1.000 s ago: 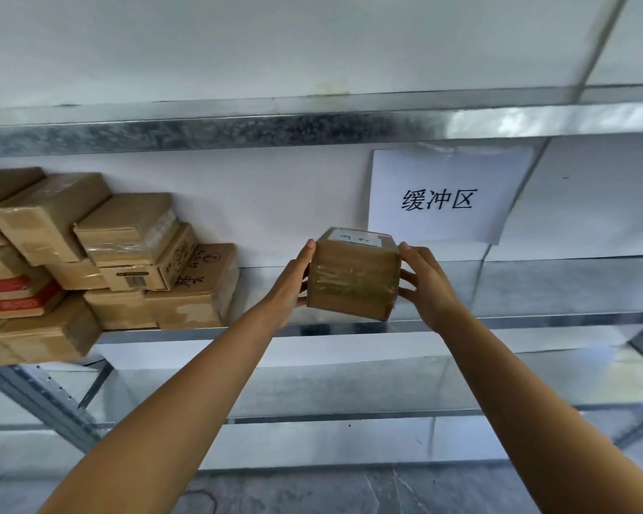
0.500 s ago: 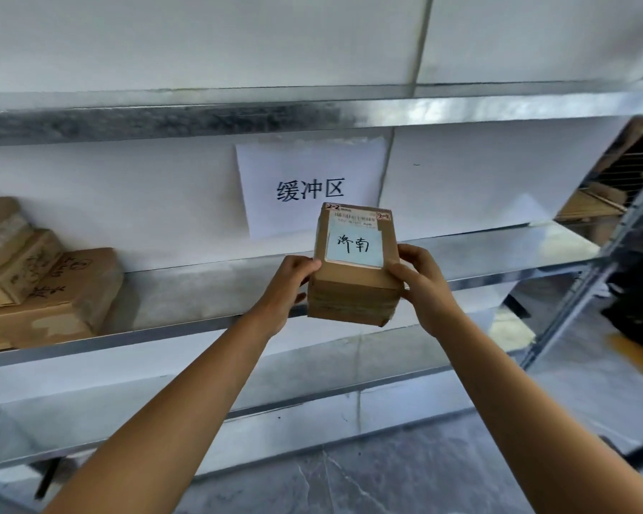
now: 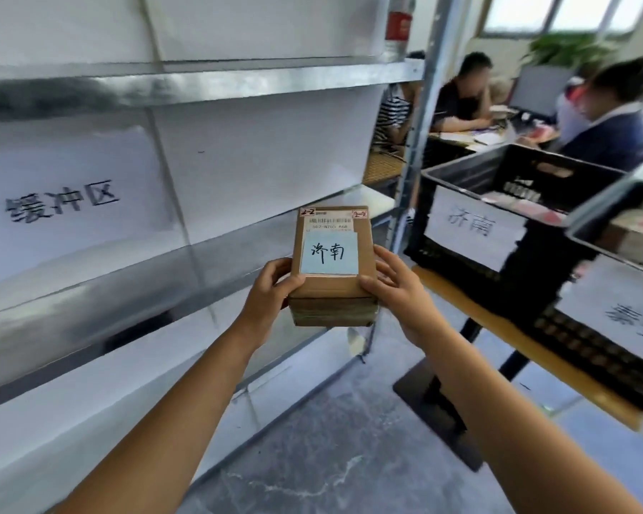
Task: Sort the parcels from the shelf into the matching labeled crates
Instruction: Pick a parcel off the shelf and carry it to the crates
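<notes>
A second ago the parcel (image 3: 331,289) was just off the shelf (image 3: 127,287) with its taped side toward me. Since then I have tipped its top face up and swung to the right, so the crates have come into view. That tells me where it goes.

I hold it in the air between the shelf and the left end of the surface (image 3: 498,333), touching neither. My left hand (image 3: 270,291) grasps its left edge with the thumb curled over the near corner, and my right hand (image 3: 398,291) clasps the right edge the same way.

It is a small brown cardboard box, banded with clear tape round its lower side. The top carries a printed barcode label, two pink corner tags, and a pale blue note (image 3: 329,254) handwritten 济南. The black crate (image 3: 472,163) at the surface's left end has a paper label (image 3: 472,224) that, though blurred, reads the same. The second crate (image 3: 587,339) beside it is marked differently, so I judge the first is my target.
</notes>
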{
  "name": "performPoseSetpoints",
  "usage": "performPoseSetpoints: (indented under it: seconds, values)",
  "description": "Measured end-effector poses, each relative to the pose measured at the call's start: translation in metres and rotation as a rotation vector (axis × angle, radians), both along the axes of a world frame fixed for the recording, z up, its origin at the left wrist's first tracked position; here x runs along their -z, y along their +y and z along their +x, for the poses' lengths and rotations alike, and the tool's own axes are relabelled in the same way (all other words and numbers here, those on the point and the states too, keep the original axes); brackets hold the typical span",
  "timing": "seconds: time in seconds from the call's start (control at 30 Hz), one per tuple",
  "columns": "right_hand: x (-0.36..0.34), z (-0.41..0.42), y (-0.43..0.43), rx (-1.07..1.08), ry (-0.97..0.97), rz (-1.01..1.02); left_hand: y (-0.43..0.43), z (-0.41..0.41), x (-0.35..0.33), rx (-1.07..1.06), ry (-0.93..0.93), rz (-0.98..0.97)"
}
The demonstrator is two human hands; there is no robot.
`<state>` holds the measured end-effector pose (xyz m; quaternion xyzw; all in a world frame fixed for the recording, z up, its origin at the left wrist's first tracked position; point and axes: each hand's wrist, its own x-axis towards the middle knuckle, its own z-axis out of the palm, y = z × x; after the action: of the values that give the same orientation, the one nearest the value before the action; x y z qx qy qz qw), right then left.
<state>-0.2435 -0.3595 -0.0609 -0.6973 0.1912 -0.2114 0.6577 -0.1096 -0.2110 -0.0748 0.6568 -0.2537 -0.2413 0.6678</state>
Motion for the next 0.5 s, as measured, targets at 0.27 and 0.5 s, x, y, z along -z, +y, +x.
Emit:
performPoseSetpoints:
  seconds: [0.27, 0.5]
  values:
    - [0.001, -0.056, -0.079, 0.264, 0.028, 0.041, -0.113, -0.022, -0.006, 0.284, 0.04, 0.005]
    - [-0.013, -0.052, -0.155, 0.389, -0.012, 0.013, -0.216, -0.004, -0.02, 0.382, 0.013, -0.057]
